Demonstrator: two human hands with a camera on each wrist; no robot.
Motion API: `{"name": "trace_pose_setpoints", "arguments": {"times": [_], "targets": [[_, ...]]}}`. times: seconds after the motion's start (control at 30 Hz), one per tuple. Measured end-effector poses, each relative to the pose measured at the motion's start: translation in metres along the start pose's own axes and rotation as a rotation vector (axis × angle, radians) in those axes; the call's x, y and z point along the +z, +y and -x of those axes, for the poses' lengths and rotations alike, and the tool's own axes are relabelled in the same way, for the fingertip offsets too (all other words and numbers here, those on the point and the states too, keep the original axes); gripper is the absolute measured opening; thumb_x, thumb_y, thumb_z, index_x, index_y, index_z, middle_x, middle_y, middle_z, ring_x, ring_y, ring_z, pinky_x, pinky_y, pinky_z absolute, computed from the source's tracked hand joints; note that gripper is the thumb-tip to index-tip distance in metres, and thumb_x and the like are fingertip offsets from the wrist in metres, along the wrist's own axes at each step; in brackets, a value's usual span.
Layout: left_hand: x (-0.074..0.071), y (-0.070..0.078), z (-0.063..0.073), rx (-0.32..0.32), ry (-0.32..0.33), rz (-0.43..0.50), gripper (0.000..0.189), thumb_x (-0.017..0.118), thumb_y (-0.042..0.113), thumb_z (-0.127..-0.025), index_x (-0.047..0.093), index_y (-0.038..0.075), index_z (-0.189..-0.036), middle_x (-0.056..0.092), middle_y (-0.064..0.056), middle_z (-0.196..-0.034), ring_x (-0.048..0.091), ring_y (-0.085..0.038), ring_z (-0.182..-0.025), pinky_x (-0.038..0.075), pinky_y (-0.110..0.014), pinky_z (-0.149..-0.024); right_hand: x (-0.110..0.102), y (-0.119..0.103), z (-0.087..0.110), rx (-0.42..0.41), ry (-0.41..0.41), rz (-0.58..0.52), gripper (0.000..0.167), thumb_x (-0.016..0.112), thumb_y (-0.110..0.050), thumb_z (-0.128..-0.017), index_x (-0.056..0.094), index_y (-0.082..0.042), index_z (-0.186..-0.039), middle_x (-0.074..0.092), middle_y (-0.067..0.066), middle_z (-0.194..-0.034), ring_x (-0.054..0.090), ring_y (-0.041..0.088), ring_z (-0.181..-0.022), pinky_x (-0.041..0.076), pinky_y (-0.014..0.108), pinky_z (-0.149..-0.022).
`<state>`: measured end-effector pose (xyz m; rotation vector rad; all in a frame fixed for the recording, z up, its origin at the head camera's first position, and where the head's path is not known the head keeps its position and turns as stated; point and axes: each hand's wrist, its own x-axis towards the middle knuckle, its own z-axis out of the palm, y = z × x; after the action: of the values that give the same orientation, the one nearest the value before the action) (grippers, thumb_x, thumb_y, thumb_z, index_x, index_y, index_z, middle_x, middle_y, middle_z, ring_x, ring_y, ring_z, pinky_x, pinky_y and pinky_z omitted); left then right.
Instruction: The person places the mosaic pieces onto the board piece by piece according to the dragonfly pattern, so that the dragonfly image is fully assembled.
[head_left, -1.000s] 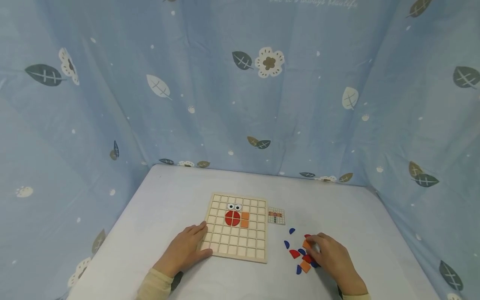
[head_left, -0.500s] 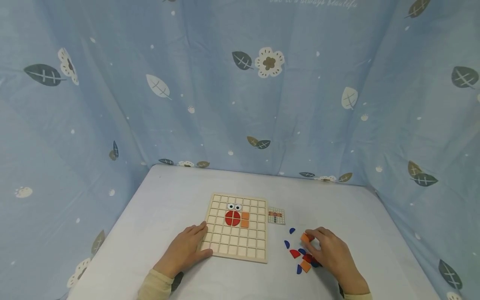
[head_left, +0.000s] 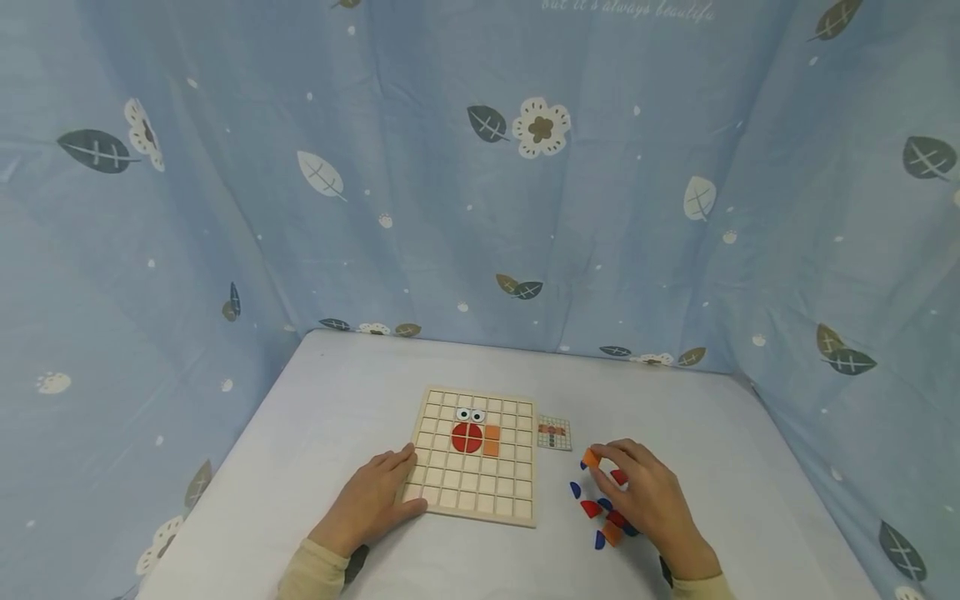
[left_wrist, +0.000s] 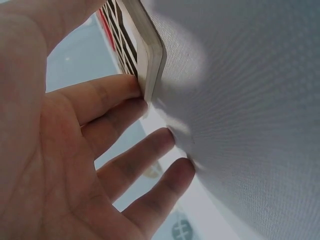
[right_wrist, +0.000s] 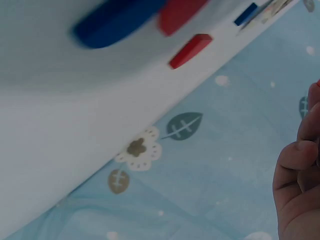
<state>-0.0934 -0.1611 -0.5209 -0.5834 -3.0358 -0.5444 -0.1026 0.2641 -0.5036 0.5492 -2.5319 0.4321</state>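
Note:
My right hand (head_left: 643,498) pinches an orange square tile (head_left: 592,457) between thumb and fingertips, raised close over a blue piece. Below that hand lie loose tiles: red quarter-circles (head_left: 591,508), blue half-rounds (head_left: 575,490) and another orange square (head_left: 612,533). My left hand (head_left: 372,500) rests at the lower left corner of a wooden grid board (head_left: 472,502), thumb at its front edge. In the left wrist view straight fingers (left_wrist: 112,97) touch the board's side. On the board, red quarters (head_left: 460,430) form a circle, with two eye tiles (head_left: 463,414) above and orange squares (head_left: 492,432) to the right.
A small pattern card (head_left: 554,442) lies against the board's right side. The white tabletop (head_left: 360,367) is bounded at the back and sides by a blue curtain (head_left: 420,192) printed with leaves and flowers.
My right hand has picked the orange square tile up from the loose pieces and carried it up and left, uncovering a red piece. My left hand and the board stay in place.

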Motion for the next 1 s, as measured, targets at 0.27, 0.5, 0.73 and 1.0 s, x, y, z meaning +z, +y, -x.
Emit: {"name": "trace_pose_setpoints", "arguments": {"times": [0.27, 0.5, 0.73, 1.0], "targets": [[0.0, 0.001, -0.001, 0.0, 0.005, 0.001, 0.075, 0.074, 0.047, -0.09, 0.055, -0.005, -0.142, 0.051, -0.017, -0.15, 0.05, -0.04, -0.133, 0.043, -0.055, -0.109, -0.001, -0.013, -0.023, -0.151, 0.093, -0.073, 0.04, 0.091, -0.019, -0.073, 0.076, -0.015, -0.11, 0.067, -0.003, -0.102, 0.06, 0.008, -0.074, 0.055, 0.025, -0.056], [-0.001, 0.001, -0.001, 0.002, 0.002, 0.01, 0.075, 0.075, 0.045, -0.09, 0.055, -0.006, -0.141, 0.05, -0.018, -0.15, 0.05, -0.04, -0.133, 0.042, -0.054, -0.111, -0.002, -0.03, -0.044, -0.192, 0.11, -0.164, 0.036, 0.086, -0.021, -0.08, 0.075, -0.014, -0.114, 0.067, -0.003, -0.107, 0.06, 0.011, -0.071, 0.053, 0.022, -0.058], [0.001, 0.0, 0.0, 0.006, 0.007, -0.007, 0.075, 0.074, 0.046, -0.09, 0.055, -0.006, -0.141, 0.05, -0.018, -0.15, 0.05, -0.04, -0.133, 0.042, -0.053, -0.111, -0.002, -0.048, -0.064, -0.229, 0.189, -0.205, 0.037, 0.085, -0.021, -0.081, 0.075, -0.014, -0.116, 0.068, -0.003, -0.109, 0.058, 0.009, -0.07, 0.051, 0.021, -0.057], [-0.001, 0.001, 0.001, 0.001, 0.005, 0.021, 0.075, 0.075, 0.045, -0.09, 0.055, -0.006, -0.141, 0.05, -0.019, -0.15, 0.05, -0.041, -0.133, 0.042, -0.055, -0.11, -0.002, -0.066, -0.082, -0.238, 0.207, -0.24, 0.036, 0.085, -0.021, -0.083, 0.075, -0.013, -0.116, 0.068, -0.001, -0.109, 0.06, 0.009, -0.07, 0.054, 0.024, -0.058]]}}
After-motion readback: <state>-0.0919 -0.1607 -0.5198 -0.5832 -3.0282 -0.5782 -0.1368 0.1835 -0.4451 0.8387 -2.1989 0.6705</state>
